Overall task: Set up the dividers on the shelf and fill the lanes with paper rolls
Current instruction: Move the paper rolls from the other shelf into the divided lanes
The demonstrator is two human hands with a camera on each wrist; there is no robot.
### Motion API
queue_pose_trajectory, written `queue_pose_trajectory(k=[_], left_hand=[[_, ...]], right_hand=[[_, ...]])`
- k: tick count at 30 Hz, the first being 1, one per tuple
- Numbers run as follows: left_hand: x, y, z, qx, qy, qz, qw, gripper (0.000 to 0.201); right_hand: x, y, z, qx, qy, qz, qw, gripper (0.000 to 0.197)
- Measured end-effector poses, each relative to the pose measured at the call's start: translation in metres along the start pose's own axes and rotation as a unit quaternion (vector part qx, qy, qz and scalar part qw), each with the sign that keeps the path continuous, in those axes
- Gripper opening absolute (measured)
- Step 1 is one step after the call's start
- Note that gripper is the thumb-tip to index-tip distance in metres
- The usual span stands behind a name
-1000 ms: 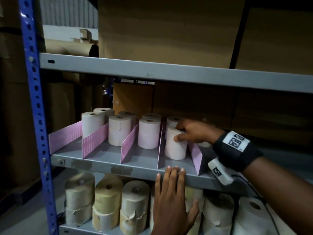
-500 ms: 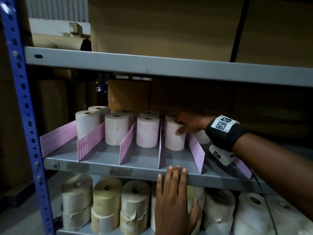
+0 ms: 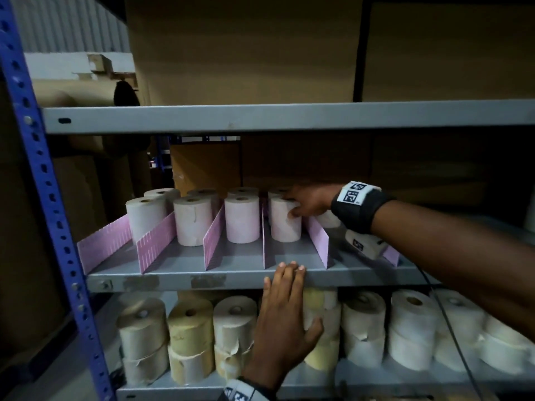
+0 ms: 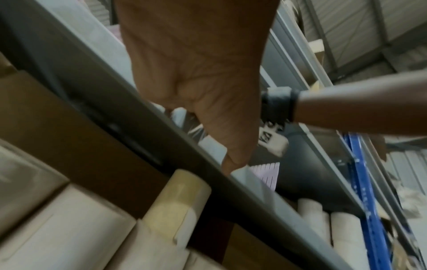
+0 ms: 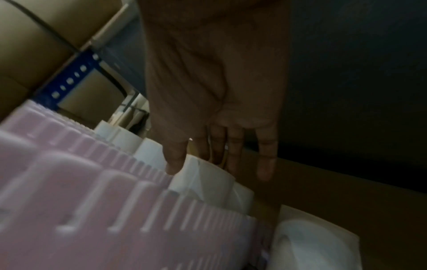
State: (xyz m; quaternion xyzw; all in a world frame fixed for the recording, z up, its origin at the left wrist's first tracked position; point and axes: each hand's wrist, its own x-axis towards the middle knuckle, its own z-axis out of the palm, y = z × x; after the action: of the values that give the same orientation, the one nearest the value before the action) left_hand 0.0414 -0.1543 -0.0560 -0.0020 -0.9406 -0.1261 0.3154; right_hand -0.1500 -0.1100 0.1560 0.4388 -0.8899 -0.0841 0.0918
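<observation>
Since a second ago the front paper roll in the fourth lane has slid back from mid-shelf to stand close against the roll behind it, and the right hand has gone back with it. That hand lies over the roll's top right edge, its thumb on the roll's side and its fingers stretched over the top towards the back roll; in the right wrist view they are straight and slightly spread, not wrapped round the paper. The roll stands upright between two pink dividers, on the grey shelf. Three more lanes to the left each hold upright rolls, such as the pink roll just beyond the neighbouring divider. The left hand has stayed flat, fingers straight and together, their tips resting on the shelf's front lip below the fourth lane, gripping nothing. Below it, larger cream rolls fill the lower shelf
</observation>
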Motion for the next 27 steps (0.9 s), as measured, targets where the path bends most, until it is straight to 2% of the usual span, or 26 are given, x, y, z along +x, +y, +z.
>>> queue_pose_trajectory(k=[5,10,14,18,22,27], left_hand=[[0.000,0.007,-0.038,-0.045,-0.019,0.010,0.999,0.076],[-0.028,0.029,-0.068,-0.147,0.062,-0.033,0.987,0.057],[-0.064,0.046,-0.071,-0.195,0.073,-0.063,0.976,0.043],[-0.081,0.078,-0.065,-0.229,0.053,-0.068,0.970,0.036],[-0.079,0.114,-0.059,-0.269,0.026,-0.042,0.962,0.034],[-0.053,0.164,-0.041,-0.312,0.030,0.009,0.950,0.031]], right_hand=[[-0.071,-0.013,-0.011,-0.039,0.080,-0.032,0.995,0.055],[-0.170,-0.023,0.013,0.003,0.167,-0.037,0.985,0.058],[-0.256,-0.026,0.050,0.078,0.210,0.039,0.974,0.055],[-0.320,-0.017,0.078,0.135,0.232,0.095,0.959,0.043],[-0.366,0.002,0.099,0.154,0.241,0.153,0.946,0.037],[-0.411,0.045,0.114,0.161,0.219,0.230,0.934,0.040]])
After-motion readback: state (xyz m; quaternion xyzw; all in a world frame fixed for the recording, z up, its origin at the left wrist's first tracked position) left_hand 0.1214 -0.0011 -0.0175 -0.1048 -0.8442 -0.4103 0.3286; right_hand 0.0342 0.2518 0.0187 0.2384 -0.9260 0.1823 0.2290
